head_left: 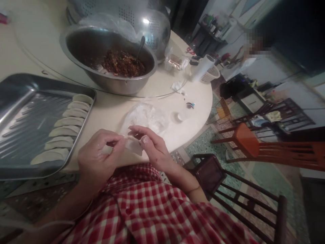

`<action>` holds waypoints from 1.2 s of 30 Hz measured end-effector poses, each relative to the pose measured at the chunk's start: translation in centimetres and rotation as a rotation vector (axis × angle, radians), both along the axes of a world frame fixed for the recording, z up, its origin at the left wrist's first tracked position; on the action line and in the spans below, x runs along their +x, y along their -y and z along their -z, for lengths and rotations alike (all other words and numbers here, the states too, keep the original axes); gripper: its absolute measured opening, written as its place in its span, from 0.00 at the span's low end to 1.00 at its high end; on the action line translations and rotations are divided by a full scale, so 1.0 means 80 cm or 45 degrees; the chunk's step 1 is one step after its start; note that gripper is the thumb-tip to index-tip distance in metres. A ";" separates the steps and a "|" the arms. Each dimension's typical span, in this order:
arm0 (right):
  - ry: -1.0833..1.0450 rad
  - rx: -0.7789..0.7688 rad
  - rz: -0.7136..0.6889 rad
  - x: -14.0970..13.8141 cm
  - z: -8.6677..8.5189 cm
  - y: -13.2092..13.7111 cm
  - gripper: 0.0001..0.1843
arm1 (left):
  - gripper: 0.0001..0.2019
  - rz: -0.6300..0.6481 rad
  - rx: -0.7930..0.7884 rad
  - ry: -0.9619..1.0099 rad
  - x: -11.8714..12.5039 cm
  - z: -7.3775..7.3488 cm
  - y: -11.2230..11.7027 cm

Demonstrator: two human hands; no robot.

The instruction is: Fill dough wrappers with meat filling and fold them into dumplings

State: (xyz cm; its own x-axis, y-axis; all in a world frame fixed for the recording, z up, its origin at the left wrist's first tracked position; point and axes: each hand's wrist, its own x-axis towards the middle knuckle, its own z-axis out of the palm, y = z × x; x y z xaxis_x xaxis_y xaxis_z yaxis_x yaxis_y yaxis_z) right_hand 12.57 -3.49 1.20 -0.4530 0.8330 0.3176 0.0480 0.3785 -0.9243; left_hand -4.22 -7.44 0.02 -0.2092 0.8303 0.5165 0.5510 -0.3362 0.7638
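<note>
Between my two hands, over the near edge of the table, a thin pale dumpling wrapper (134, 145) is held up by its edges. My left hand (100, 156) pinches the wrapper's left side between thumb and fingers. On the other side, the thumb and fingers of my right hand (153, 147) close on its right edge. Whether filling lies inside the wrapper cannot be seen. Just beyond my hands lies a crumpled clear plastic bag (144, 117). To the left, a metal tray (25, 122) holds a row of several folded dumplings (66, 131) along its right side.
A steel bowl (119, 84) of dark minced filling (123, 64) with a spoon (141, 47) stands behind the tray. Behind it is a perforated metal colander (157, 30). A paper roll (203, 67) and white basket (211, 74) sit at the right. Chairs (245, 140) stand on the floor; a person (238, 62) is beyond.
</note>
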 end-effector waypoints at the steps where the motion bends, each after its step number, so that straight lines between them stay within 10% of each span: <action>1: -0.013 -0.020 0.001 0.000 0.000 0.000 0.21 | 0.04 -0.015 0.017 -0.014 0.000 0.001 0.001; 7: -0.039 -0.132 -0.036 0.002 -0.003 -0.002 0.24 | 0.09 0.010 -0.126 0.124 -0.003 0.006 0.000; 14: -0.029 -0.192 -0.133 0.008 -0.013 -0.009 0.30 | 0.07 0.413 -0.217 0.390 -0.002 0.012 -0.017; 22: -0.051 0.005 0.097 0.015 -0.003 -0.001 0.21 | 0.07 0.336 -0.249 1.144 0.022 -0.002 -0.030; 36: -0.012 0.495 0.299 0.016 -0.002 -0.004 0.06 | 0.08 0.305 -0.214 1.071 0.024 0.003 -0.029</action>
State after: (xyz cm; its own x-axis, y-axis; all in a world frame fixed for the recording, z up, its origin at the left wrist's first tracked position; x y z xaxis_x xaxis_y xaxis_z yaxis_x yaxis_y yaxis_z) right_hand 13.82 -3.15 1.38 -0.2619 0.7310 0.6301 0.1664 0.6773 -0.7166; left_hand -2.33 -5.12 -0.22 -0.2755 0.9514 0.1375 -0.2854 -0.2175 0.9334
